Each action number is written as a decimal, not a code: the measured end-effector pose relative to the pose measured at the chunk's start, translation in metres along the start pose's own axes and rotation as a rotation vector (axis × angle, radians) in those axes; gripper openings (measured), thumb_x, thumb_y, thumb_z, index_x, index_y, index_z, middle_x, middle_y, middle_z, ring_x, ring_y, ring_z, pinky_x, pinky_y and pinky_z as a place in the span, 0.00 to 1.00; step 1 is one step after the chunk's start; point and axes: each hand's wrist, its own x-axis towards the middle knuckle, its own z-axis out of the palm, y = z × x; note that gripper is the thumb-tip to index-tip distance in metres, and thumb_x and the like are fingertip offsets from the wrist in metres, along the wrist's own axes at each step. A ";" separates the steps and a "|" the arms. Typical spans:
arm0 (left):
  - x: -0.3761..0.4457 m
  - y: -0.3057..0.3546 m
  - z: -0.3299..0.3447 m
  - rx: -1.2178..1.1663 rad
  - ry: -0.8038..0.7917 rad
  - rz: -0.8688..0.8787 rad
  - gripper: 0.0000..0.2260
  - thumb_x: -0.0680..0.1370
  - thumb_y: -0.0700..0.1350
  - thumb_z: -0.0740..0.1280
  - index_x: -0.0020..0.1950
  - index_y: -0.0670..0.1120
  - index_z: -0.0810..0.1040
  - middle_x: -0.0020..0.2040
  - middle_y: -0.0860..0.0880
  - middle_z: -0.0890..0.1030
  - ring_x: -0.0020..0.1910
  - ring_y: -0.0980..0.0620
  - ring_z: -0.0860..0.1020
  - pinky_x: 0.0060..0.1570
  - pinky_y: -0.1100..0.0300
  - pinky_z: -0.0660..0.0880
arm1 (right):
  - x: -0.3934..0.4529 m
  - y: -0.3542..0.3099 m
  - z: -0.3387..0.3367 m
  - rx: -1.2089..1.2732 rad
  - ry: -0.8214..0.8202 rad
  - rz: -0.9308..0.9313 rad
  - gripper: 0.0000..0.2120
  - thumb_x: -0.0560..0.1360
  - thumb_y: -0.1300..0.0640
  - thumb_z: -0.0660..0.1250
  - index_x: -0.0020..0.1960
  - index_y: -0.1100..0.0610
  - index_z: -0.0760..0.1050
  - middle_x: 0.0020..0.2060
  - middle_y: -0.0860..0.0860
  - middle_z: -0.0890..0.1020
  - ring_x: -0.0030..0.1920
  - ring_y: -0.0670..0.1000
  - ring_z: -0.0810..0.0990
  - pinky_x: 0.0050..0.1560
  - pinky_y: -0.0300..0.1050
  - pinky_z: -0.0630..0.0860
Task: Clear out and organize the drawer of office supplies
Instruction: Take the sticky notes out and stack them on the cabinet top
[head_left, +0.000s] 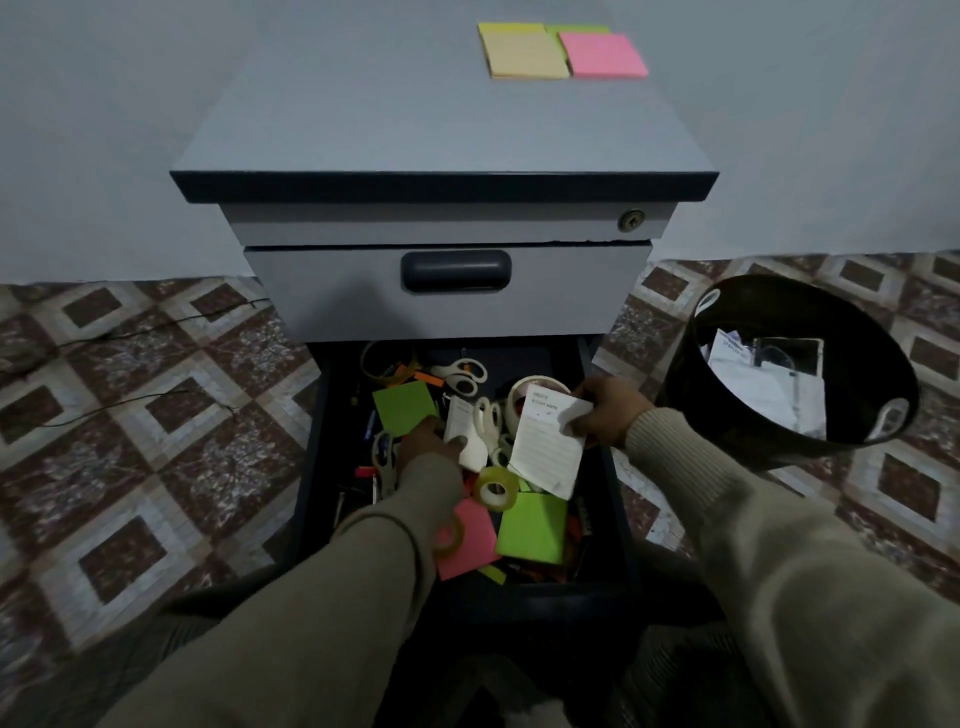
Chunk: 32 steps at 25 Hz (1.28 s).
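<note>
The bottom drawer (311, 467) of a grey cabinet stands pulled out, full of mixed supplies. My right hand (608, 410) pinches a white lined sticky-note pad (548, 447) by its upper right corner, just above the clutter. My left hand (428, 441) reaches into the drawer's middle and grips a small white pad (467, 436). Around them lie green note pads (405, 408) (532, 527), a pink pad (467, 540), a clear tape roll (497, 487), a white tape roll (524, 395) and white-handled scissors (460, 375).
A black waste bin (696, 374) with crumpled papers inside stands on the tiled floor right of the drawer. On the cabinet top (415, 119) lie yellow (524, 52), green (576, 28) and pink (602, 56) sticky-note pads. The upper drawer (447, 291) is closed. Thin cables (156, 327) cross the floor at left.
</note>
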 end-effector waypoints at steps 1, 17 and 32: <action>-0.003 0.002 -0.010 -0.012 0.013 0.003 0.15 0.76 0.43 0.67 0.60 0.37 0.74 0.58 0.38 0.78 0.56 0.38 0.77 0.53 0.53 0.73 | -0.002 0.001 0.000 0.098 0.025 0.028 0.22 0.69 0.62 0.73 0.60 0.64 0.74 0.55 0.61 0.79 0.55 0.60 0.79 0.55 0.56 0.77; -0.114 0.065 -0.134 -0.681 -0.196 0.032 0.07 0.80 0.36 0.60 0.57 0.36 0.68 0.57 0.36 0.77 0.30 0.51 0.81 0.25 0.65 0.76 | -0.108 -0.050 -0.019 1.047 -0.022 0.049 0.19 0.74 0.78 0.55 0.62 0.68 0.70 0.63 0.63 0.74 0.53 0.60 0.77 0.26 0.36 0.76; -0.148 0.154 -0.215 -0.541 -0.086 0.251 0.14 0.77 0.36 0.64 0.62 0.37 0.72 0.45 0.43 0.78 0.31 0.54 0.72 0.21 0.70 0.72 | -0.145 -0.115 -0.114 1.191 0.068 -0.132 0.21 0.76 0.76 0.55 0.69 0.68 0.64 0.62 0.62 0.74 0.56 0.59 0.76 0.26 0.40 0.78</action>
